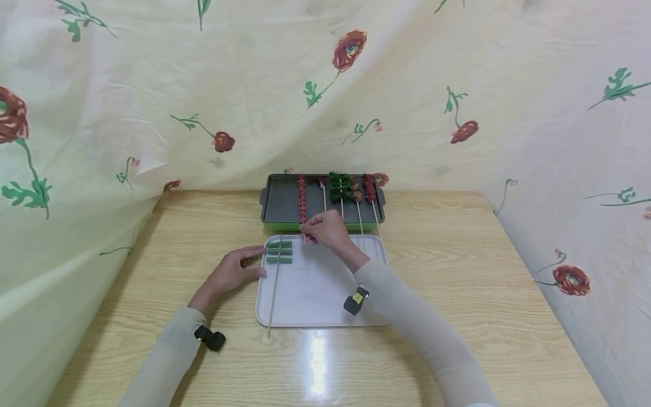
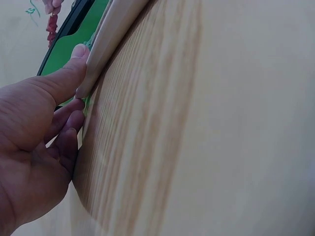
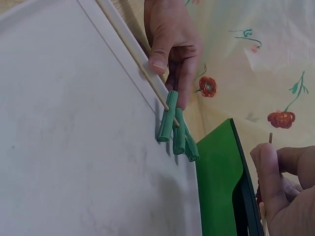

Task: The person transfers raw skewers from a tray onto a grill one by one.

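Observation:
My right hand (image 1: pixel 328 229) pinches the lower end of a skewer of small red pieces (image 1: pixel 302 198). The skewer lies over the left part of a green-sided grill pan (image 1: pixel 281 200) with a dark top. At the left edge of the white tray (image 1: pixel 320 294), my left hand (image 1: pixel 235 272) touches the rim with its thumb and fingertips. Beside those fingers, on the tray, is a skewer with green stalk pieces (image 3: pixel 169 116); its bare stick (image 1: pixel 273 302) reaches past the tray's front edge. The right wrist view shows only part of the right hand's grip.
Right of the red skewer, the pan bears a skewer of leafy green pieces (image 1: pixel 341 187), one of brownish pieces (image 1: pixel 356 192), one of dark red chunks (image 1: pixel 369 189), and a partly hidden one. Some sticks overhang the tray. A flowered cloth (image 1: pixel 254 85) hangs behind the wooden table (image 1: pixel 458 254).

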`<act>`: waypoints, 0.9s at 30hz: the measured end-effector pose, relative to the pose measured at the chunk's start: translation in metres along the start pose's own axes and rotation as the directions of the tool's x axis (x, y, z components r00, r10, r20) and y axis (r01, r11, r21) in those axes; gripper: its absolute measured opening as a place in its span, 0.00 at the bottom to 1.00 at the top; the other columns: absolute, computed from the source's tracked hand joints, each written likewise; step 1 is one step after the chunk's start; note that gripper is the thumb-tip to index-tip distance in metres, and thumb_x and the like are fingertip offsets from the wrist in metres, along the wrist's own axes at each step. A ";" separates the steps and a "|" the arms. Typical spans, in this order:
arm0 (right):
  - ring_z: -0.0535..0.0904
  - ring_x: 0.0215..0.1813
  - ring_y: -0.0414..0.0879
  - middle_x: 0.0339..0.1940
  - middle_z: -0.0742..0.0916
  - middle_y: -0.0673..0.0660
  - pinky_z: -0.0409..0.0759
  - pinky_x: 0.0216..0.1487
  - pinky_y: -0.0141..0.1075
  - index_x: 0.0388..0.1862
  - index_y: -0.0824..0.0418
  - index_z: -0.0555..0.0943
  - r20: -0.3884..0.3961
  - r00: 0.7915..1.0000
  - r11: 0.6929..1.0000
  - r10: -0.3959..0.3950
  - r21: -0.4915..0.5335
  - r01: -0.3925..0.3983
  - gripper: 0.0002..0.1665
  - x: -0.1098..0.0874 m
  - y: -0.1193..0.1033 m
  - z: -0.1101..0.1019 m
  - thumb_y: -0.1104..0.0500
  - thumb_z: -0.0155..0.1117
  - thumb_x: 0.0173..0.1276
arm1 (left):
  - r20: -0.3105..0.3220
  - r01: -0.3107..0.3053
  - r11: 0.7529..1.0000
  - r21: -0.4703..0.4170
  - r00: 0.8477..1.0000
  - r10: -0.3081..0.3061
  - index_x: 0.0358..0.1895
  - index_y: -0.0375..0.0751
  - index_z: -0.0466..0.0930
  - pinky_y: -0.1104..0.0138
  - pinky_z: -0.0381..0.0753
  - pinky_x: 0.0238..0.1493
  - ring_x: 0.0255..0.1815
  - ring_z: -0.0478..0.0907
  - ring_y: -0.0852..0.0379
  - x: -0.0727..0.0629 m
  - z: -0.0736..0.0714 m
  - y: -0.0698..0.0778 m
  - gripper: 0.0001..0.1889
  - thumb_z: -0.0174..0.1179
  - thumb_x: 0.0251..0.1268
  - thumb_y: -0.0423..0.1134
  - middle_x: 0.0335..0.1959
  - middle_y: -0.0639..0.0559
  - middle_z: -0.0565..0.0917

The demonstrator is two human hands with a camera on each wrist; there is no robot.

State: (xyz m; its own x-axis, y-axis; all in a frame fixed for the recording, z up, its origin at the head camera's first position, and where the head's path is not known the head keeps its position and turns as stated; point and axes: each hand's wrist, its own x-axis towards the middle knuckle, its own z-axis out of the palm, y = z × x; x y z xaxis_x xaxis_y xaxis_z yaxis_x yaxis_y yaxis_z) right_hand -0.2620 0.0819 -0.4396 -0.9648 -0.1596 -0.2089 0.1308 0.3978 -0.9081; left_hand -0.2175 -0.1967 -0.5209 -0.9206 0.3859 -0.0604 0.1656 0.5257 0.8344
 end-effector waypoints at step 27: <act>0.90 0.33 0.48 0.38 0.92 0.59 0.90 0.40 0.48 0.51 0.63 0.88 -0.036 0.991 0.988 -0.132 -0.079 0.129 0.15 -0.032 -0.003 -0.022 0.55 0.70 0.72 | -0.003 0.011 1.000 -0.011 1.000 -0.011 0.71 0.43 0.75 0.44 0.62 0.77 0.79 0.62 0.41 -0.001 0.000 0.002 0.33 0.72 0.63 0.45 0.75 0.44 0.72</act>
State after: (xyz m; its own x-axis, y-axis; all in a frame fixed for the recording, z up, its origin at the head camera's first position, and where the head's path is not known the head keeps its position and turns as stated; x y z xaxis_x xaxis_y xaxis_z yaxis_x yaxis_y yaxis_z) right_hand -0.2361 0.1053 -0.4219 -0.9813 -0.1778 -0.0735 -0.0134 0.4443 -0.8958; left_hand -0.2166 -0.1962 -0.5196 -0.9236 0.3774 -0.0678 0.1514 0.5213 0.8399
